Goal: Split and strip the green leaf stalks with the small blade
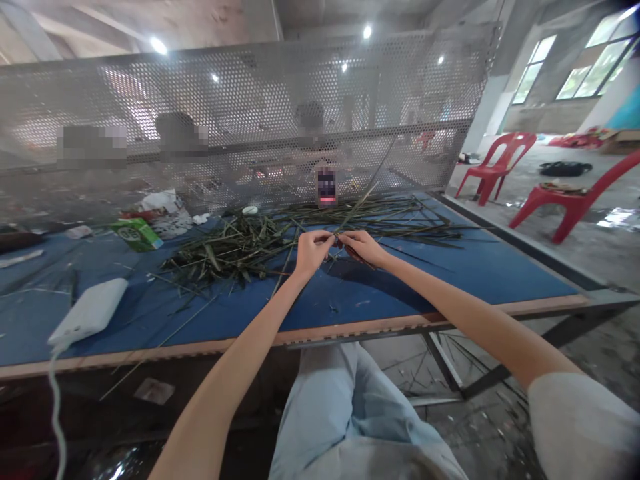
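Observation:
My left hand [311,252] and my right hand [361,247] meet above the blue table top [450,267], both closed in a pinch on a thin green bamboo stalk [361,195] that slants up and away to the right. Just behind my hands lies a heap of bamboo twigs and leaves [240,247], which stretches right as long thin stems [400,220]. My knees in light trousers show below the table edge.
A perforated metal screen [240,120] stands along the far side of the table. A white power bank [90,310] with a cable lies at the left, a green carton [137,233] behind it. Red plastic chairs [500,163] stand on the floor at the right.

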A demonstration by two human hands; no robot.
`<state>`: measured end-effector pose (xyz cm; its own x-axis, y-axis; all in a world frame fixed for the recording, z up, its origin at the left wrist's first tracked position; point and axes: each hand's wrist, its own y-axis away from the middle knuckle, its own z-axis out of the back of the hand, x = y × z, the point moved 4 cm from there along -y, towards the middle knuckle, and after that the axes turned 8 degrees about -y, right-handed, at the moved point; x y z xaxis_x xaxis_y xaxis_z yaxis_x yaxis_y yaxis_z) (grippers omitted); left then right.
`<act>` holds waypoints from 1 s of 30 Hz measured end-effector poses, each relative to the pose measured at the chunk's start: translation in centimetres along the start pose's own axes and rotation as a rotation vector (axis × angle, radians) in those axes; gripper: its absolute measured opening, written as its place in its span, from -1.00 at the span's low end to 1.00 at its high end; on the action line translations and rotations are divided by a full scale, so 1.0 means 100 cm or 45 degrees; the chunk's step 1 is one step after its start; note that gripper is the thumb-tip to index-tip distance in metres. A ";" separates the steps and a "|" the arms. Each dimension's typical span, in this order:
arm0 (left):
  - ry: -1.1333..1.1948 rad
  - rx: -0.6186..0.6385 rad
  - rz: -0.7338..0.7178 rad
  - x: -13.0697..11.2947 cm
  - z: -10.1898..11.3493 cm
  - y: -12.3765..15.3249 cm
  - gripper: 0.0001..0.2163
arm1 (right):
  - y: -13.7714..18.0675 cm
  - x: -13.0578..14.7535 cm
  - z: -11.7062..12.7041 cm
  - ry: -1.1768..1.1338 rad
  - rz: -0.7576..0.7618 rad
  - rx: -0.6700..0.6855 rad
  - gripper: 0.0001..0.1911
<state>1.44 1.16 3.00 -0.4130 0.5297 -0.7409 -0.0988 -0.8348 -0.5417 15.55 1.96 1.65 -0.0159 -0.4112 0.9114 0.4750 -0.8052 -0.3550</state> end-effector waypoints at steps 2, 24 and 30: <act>0.060 0.033 0.053 0.001 -0.002 -0.001 -0.87 | -0.001 0.001 0.001 -0.001 0.001 -0.047 -0.64; -0.219 0.137 -0.100 -0.009 -0.004 0.005 -0.75 | -0.001 -0.002 0.006 0.046 0.055 -0.047 -0.62; -0.250 0.143 -0.134 -0.008 -0.001 0.001 -0.78 | -0.001 0.003 0.006 -0.002 0.051 -0.102 -0.64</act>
<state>1.87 0.69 3.46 -0.5621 0.5843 -0.5853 -0.2460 -0.7938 -0.5562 16.05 2.20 2.05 0.0028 -0.4429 0.8966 0.4034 -0.8199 -0.4063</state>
